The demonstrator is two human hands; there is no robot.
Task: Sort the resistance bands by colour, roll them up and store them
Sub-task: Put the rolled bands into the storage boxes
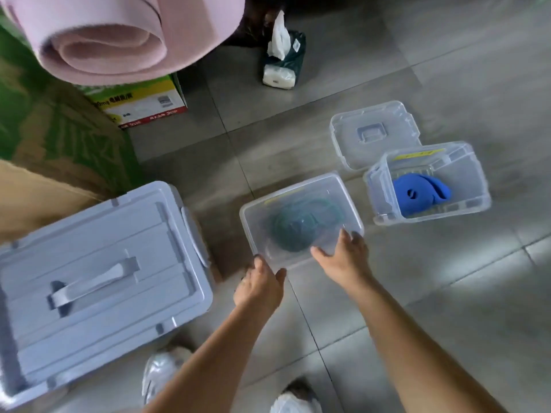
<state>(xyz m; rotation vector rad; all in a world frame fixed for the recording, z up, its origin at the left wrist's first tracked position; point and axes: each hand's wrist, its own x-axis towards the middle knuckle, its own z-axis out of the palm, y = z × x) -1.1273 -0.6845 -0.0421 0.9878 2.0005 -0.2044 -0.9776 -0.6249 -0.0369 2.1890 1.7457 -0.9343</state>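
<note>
A clear plastic box (343, 201) stands on the floor in the middle, with a rolled green resistance band (293, 231) showing dimly through what looks like a lid on top. My right hand (343, 254) rests on its near right edge with the fingers spread. At the box's near left corner my left hand (259, 287) has thumb and fingers apart and holds nothing. To the right, a second clear box (474, 186) stands uncovered and holds a rolled blue band (417, 193).
A loose clear lid (375, 129) lies behind the blue band's box. A large grey lidded bin (89, 278) stands at the left. A rolled pink mat (119, 34), a carton (143, 105) and a tissue pack (283, 58) are at the back. My shoes (161, 374) show below.
</note>
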